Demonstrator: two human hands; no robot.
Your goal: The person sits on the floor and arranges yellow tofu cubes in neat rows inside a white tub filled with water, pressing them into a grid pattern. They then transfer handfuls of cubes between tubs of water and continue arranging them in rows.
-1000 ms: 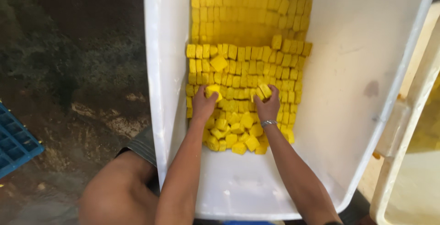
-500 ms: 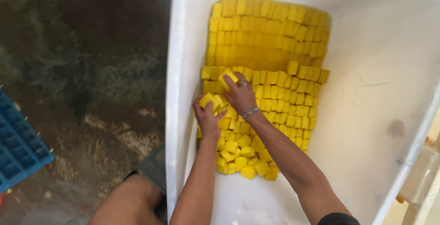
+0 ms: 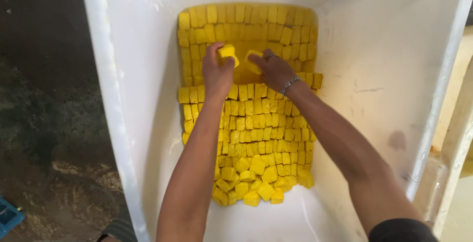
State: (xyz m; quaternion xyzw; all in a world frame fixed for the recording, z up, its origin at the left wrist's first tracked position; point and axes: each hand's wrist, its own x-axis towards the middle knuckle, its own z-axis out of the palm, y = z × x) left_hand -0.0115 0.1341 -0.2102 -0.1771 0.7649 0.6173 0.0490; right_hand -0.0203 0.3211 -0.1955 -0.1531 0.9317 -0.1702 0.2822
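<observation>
Left hand [image 3: 218,72] and right hand [image 3: 273,69] each grip a yellow cube [image 3: 227,53] above packed yellow cubes [image 3: 256,133]; bare white tub wall [image 3: 384,74] lies right.

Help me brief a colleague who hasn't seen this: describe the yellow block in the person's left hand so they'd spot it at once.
Find the big white tub, its floor tiled with yellow blocks. Near the far rows, the left hand pinches one block. Unlike its flat-lying neighbours, it is lifted above the layer, beside the right hand.
</observation>
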